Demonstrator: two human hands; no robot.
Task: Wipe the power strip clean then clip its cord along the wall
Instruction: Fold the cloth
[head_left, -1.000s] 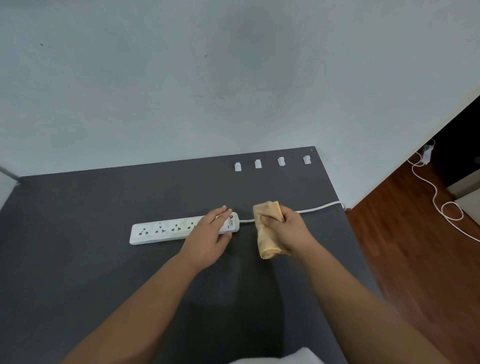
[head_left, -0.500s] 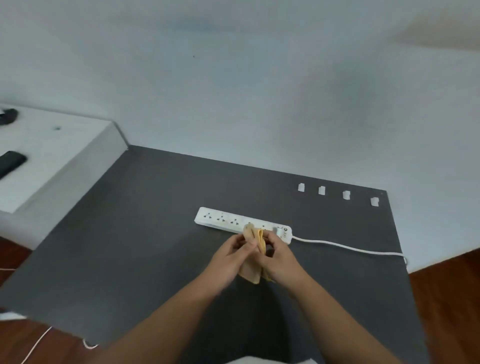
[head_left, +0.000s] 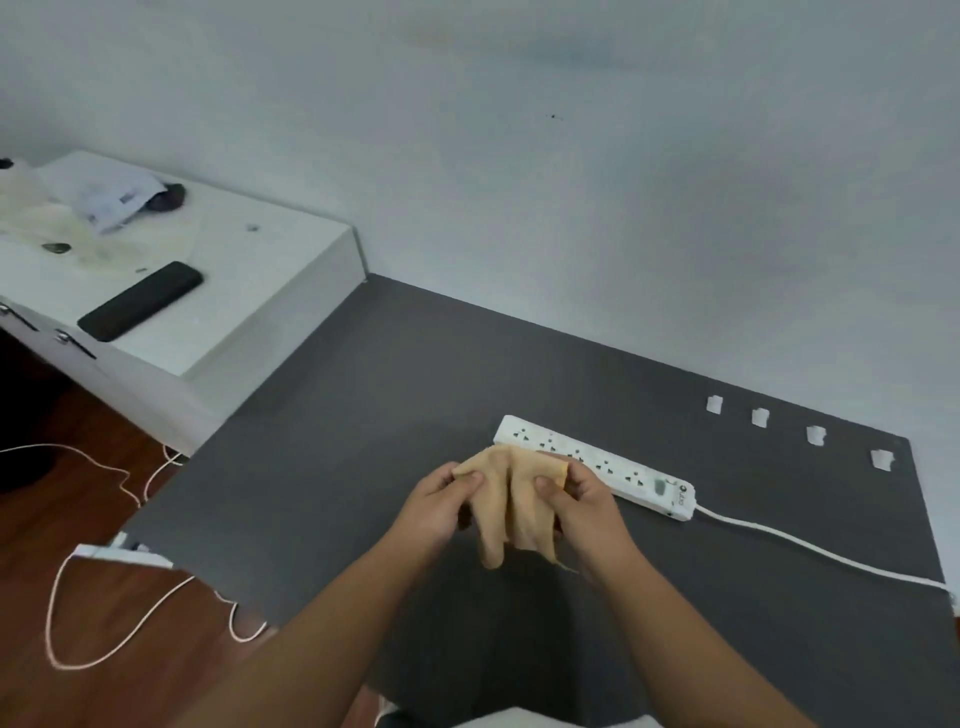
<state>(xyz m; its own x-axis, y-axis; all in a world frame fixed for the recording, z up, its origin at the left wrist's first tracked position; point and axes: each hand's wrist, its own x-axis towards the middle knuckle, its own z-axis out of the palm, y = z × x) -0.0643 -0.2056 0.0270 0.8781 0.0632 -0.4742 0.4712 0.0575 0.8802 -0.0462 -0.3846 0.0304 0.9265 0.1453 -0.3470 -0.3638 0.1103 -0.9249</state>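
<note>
- Both hands are seen in the head view raised above the dark grey tabletop (head_left: 322, 467): the left hand (head_left: 436, 512) and right hand (head_left: 584, 506) are each pinched closed on an upper corner of a soft yellow-tan cloth (head_left: 511, 501), which is held spread between them and hangs limp.
- A long white plastic power strip (head_left: 597, 465) is seen lying flat just beyond the cloth, untouched; whether it is fully wiped cannot be told.
- Its white cord (head_left: 810, 545) is trailed loose across the tabletop to the right edge.
- Four small white cord clips (head_left: 761, 417) are lined up near the pale wall (head_left: 571, 208), all empty, so clipping is judged not yet begun.
</note>
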